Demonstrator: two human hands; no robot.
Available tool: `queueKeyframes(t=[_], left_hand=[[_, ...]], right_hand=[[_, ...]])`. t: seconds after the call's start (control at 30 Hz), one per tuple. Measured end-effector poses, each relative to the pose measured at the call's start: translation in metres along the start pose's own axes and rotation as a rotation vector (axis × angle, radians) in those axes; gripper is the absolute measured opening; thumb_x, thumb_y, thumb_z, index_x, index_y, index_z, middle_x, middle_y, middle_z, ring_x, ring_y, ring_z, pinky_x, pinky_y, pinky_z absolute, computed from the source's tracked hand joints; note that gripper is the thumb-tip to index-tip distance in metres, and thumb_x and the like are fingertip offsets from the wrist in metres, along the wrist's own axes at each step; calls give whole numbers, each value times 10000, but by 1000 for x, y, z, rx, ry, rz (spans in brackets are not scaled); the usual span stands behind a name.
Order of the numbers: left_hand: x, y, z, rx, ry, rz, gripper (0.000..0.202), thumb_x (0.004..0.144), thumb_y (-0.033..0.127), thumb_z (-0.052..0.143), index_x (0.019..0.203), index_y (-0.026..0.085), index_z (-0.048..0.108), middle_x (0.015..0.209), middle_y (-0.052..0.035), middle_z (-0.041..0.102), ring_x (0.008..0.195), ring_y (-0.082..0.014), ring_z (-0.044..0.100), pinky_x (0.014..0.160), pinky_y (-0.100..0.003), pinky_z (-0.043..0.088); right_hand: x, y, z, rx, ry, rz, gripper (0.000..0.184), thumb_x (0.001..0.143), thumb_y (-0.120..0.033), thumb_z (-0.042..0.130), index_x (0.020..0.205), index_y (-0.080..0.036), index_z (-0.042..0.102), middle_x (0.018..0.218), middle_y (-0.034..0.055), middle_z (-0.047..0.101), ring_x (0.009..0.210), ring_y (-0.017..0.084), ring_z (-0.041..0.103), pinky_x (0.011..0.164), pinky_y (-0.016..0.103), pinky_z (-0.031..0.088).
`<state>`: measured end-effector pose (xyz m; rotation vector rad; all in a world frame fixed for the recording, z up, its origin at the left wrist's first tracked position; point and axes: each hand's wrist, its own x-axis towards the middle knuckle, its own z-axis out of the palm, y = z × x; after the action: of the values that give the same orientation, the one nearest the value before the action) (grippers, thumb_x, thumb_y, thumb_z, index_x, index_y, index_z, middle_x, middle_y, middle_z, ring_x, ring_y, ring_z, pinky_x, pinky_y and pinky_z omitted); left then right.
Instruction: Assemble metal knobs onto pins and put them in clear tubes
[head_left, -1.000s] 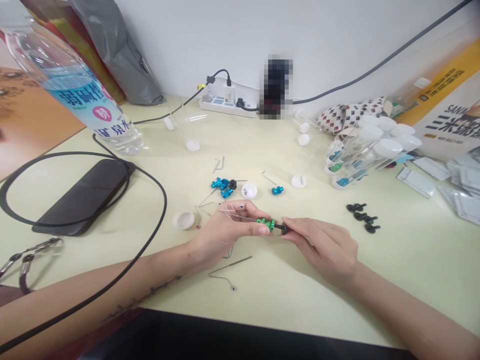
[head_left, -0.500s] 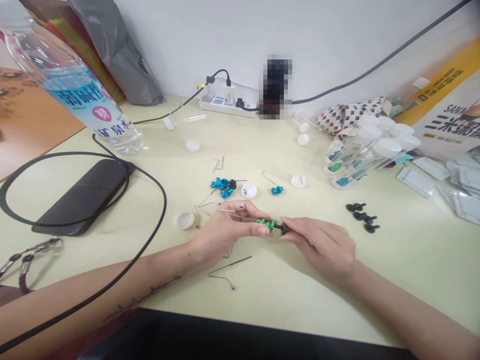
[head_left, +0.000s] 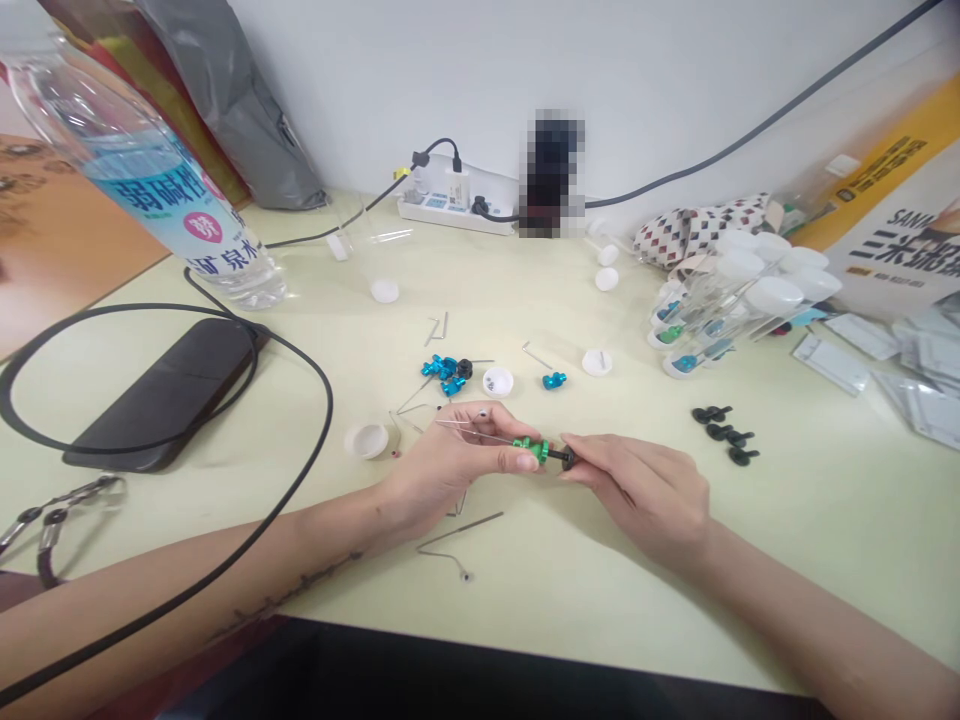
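Note:
Pinched between the thumb and fingers of my left hand [head_left: 457,460] is a small green metal fitting [head_left: 532,449], with a thin wire running from it across the palm. My right hand [head_left: 649,490] grips the round head of a black thumb screw [head_left: 559,455], whose shank meets the green fitting's right end. How deep the screw sits in it I cannot tell. Beyond my left hand lie several blue metal fittings [head_left: 448,372] and a white cap [head_left: 498,382] holding tiny parts. Nearer me rests a bent wire [head_left: 459,550] with a small metal piece on its end.
Several black thumb screws [head_left: 724,432] lie to the right, near capped clear tubes [head_left: 750,290]. A single blue fitting [head_left: 554,381] and small hex keys [head_left: 437,328] sit farther back. At left are a black phone [head_left: 161,400], a looping cable [head_left: 330,400] and a water bottle [head_left: 180,200].
Almost nothing differs. My right hand has shifted very slightly at the screw head, while my left hand and the green fitting keep their place.

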<state>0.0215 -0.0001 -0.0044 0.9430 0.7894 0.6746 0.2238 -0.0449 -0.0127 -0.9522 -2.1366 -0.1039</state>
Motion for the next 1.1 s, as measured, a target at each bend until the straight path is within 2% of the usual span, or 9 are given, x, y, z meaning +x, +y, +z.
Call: queueKeyframes(t=[0.37, 0.57, 0.77, 1.1], left_hand=[[0, 2, 0, -12, -7, -9, 158, 650, 152, 777, 756, 156, 659, 784, -5, 705, 781, -137, 643, 808, -283, 456], [2, 3, -1, -102, 24, 13, 143, 652, 123, 767, 744, 150, 661, 830, -4, 690, 806, -130, 632, 810, -267, 457], [3, 1, -1, -110, 6, 30, 143, 646, 113, 767, 727, 153, 657, 793, 6, 692, 745, -122, 644, 791, -273, 465], [1, -2, -1, -20, -3, 36, 152, 655, 150, 770, 757, 152, 657, 794, -9, 702, 776, -139, 647, 809, -287, 468]], right_hand=[[1, 0, 0, -25, 13, -4, 209, 832, -137, 624, 1040, -126, 604, 781, 37, 704, 714, 109, 657, 673, 208, 553], [0, 2, 0, -58, -4, 73, 408, 827, -248, 642, 1207, -151, 529, 796, 22, 697, 685, 113, 657, 667, 223, 558], [0, -1, -1, -50, 15, 16, 304, 807, -101, 637, 1099, -160, 574, 848, 31, 710, 773, 132, 673, 719, 236, 565], [-3, -1, -1, -49, 7, -3, 297, 804, -95, 638, 1089, -155, 581, 841, 32, 712, 764, 131, 674, 708, 235, 577]])
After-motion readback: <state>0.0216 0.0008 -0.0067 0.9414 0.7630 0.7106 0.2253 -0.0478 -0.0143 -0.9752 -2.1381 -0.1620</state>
